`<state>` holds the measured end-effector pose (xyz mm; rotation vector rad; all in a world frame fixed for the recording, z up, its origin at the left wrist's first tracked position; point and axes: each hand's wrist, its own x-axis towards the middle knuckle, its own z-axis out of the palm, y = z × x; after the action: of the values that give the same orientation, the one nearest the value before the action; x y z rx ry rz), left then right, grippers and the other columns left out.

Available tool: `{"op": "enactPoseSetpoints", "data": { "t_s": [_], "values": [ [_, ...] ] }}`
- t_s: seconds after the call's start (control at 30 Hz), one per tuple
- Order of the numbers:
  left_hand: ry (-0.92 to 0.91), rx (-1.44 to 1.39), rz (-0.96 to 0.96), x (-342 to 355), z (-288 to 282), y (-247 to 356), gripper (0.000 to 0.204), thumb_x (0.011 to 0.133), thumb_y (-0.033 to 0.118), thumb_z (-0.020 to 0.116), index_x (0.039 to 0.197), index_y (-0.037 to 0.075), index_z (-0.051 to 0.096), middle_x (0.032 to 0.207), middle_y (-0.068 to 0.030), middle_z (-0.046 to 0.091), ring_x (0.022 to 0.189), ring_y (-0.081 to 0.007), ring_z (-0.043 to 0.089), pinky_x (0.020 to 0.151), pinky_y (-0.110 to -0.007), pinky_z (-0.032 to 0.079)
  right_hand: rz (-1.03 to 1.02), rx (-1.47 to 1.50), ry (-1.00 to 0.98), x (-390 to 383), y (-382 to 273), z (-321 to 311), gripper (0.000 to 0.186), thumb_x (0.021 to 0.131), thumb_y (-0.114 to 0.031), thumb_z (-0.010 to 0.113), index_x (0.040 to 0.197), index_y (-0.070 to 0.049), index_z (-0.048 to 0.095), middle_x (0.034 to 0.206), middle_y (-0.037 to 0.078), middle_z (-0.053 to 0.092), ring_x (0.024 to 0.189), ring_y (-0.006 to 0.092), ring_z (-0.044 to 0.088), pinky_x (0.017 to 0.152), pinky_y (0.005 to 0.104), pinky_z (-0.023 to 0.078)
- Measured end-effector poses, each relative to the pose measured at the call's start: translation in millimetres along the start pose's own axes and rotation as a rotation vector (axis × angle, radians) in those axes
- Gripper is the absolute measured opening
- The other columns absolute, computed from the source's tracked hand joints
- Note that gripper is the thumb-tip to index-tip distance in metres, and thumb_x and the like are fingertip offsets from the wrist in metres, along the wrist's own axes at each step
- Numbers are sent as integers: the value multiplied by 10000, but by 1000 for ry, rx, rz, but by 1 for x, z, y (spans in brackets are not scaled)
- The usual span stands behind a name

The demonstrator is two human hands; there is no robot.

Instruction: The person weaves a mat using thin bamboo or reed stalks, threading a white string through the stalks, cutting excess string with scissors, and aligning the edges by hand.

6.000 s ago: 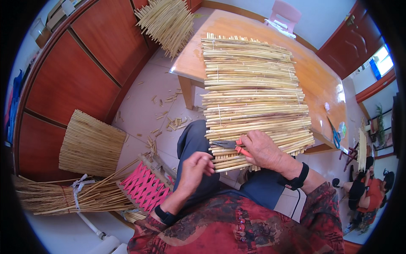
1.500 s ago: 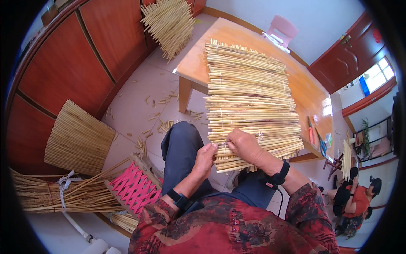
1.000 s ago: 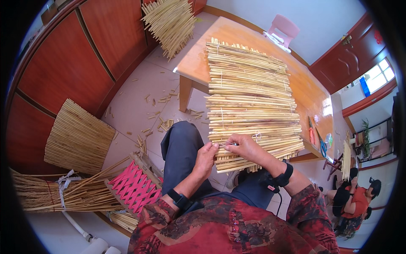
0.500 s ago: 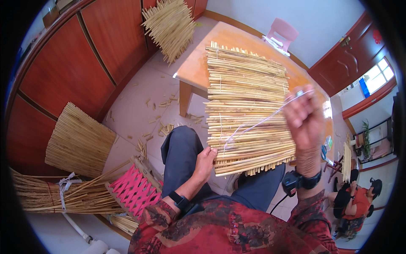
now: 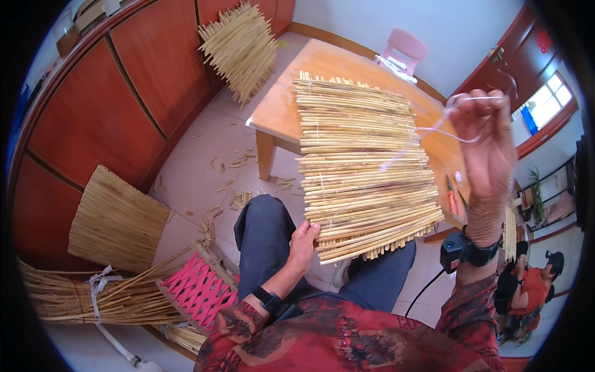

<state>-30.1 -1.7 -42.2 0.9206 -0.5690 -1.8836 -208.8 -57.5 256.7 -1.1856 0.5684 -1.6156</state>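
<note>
A long mat of pale reed sticks (image 5: 362, 149), stitched with thin thread, lies over the wooden table (image 5: 279, 96) and reaches down toward my knees. At its lower left edge, my left hand (image 5: 300, 245) grips the sticks, thumb on top. Up at the right, beyond the mat's edge, my right hand (image 5: 483, 136) is raised with its fingertips pinched on white thread (image 5: 449, 132), which loops down across the reeds. An orange-handled cutting tool (image 5: 452, 198) lies on the table beside the mat, partly near my right wrist.
Left are a reed panel (image 5: 118, 217), tied stalks (image 5: 74, 297) and a pink-laced stool (image 5: 198, 285). Reed offcuts litter the floor. More sticks (image 5: 238, 53) lean by the cabinets. A pink chair (image 5: 406, 43) stands behind the table; a person in orange (image 5: 530, 291) sits at right.
Six seconds ago my right hand held the orange-handled tool, which then lay on the table. Since one second ago that hand has swung up and rightward, drawing out thread; my left stayed low.
</note>
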Motion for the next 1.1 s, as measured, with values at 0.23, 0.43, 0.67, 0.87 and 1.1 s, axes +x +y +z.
{"op": "enactPoseSetpoints", "data": {
  "t_s": [0.23, 0.43, 0.67, 0.87, 1.1],
  "values": [
    [81, -96, -29, 8, 4, -6, 329, 950, 287, 439, 1066, -16, 491, 965, -92, 598, 833, -147, 597, 764, -293, 497, 147, 270, 51, -32, -13, 0, 143, 965, -231, 412, 968, -88, 427, 654, -33, 418, 530, 55, 417, 560, 247, 500],
    [72, -38, 11, 7, 7, -2, 327, 954, 285, 430, 1037, -22, 507, 953, -90, 594, 829, -136, 584, 764, -282, 488, 181, -279, 98, -45, -52, 14, 188, 975, -256, 388, 976, -68, 387, 603, -56, 379, 437, 4, 288, 335, 115, 288],
    [83, 84, 47, 14, -3, -15, 370, 941, 320, 450, 1072, -22, 498, 1006, -102, 584, 867, -153, 580, 791, -305, 481, 268, -620, -68, -63, -80, 19, 218, 950, -288, 451, 909, -81, 395, 549, -65, 341, 421, -13, 286, 359, 122, 281],
    [119, 99, 38, 18, -3, -15, 350, 939, 321, 455, 997, -16, 530, 912, -77, 594, 802, -128, 562, 735, -282, 469, 286, -742, -125, -75, -85, 44, 205, 940, -262, 481, 874, -76, 425, 664, -43, 379, 441, -9, 319, 370, 132, 305],
    [58, -58, -33, 17, -10, -15, 342, 941, 296, 460, 1047, -23, 522, 940, -99, 612, 799, -161, 611, 729, -304, 509, 279, -561, 204, -64, -76, 23, 151, 940, -169, 463, 887, -31, 491, 592, -19, 432, 404, 33, 365, 377, 175, 351]
  ]
}}
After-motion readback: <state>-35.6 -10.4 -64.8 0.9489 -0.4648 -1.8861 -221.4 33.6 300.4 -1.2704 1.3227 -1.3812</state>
